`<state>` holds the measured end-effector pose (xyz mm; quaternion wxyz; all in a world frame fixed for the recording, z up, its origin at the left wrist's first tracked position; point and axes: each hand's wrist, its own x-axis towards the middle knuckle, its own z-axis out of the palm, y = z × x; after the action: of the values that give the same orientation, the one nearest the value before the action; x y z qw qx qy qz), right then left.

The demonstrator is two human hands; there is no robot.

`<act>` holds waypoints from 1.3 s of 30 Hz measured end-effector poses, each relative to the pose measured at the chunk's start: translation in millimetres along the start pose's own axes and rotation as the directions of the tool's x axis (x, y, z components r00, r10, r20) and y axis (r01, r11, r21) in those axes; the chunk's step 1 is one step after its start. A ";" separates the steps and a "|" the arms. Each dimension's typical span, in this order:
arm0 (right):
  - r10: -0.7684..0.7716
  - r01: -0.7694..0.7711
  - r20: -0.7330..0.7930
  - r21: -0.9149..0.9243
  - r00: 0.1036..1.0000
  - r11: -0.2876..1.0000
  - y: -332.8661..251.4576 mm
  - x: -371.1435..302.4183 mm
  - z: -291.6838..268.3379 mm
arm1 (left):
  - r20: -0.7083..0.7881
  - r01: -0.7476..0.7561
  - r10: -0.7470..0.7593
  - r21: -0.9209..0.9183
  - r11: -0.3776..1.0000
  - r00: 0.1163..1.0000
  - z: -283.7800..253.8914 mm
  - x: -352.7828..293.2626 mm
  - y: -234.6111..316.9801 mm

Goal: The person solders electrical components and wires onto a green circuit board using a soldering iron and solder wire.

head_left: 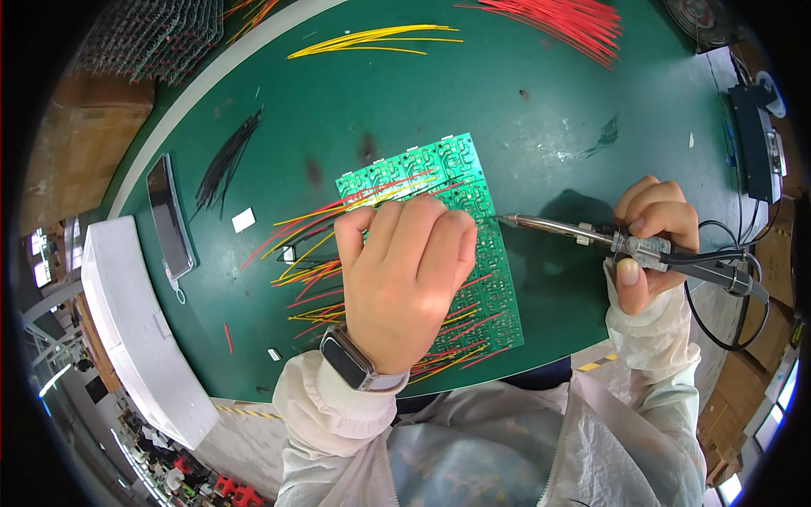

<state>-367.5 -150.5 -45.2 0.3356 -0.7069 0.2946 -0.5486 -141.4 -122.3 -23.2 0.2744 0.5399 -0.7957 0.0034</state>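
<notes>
A green printed circuit board panel lies on the table, with red, yellow and black wires sticking out over its left side and lower part. My left hand, with a watch on its wrist, rests over the middle of the panel. Its fingers are curled in and their tips are hidden, so what they pinch cannot be made out. In my right hand is a soldering iron, gripped at its handle. The iron's tip points left and reaches the panel's right edge; whether it touches cannot be told.
Loose yellow wires, red wires and black wires lie around the table. A phone and a white foam block are at left. The iron's black cable loops at right, near a dark box.
</notes>
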 end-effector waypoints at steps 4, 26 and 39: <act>0.003 -0.007 -0.126 -0.036 0.992 0.999 -0.6 -0.8 -3.2 | 0.004 0.000 0.000 -0.012 1.000 1.000 0.9 -1.4 -0.6; 0.401 -0.453 -0.483 0.011 0.778 0.892 -44.0 12.4 0.7 | -0.046 -0.004 0.000 -0.075 0.997 0.999 0.3 -3.8 -1.9; 0.287 -0.386 -0.518 -0.092 0.806 0.918 -33.8 10.4 2.4 | -0.001 -0.001 0.001 -0.099 0.995 1.000 -4.1 -6.8 -1.9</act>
<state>-361.3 -138.0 -12.7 0.2710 -0.5078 0.5433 -0.6112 -136.2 -116.0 -23.3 0.3010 0.5253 -0.7951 -0.0356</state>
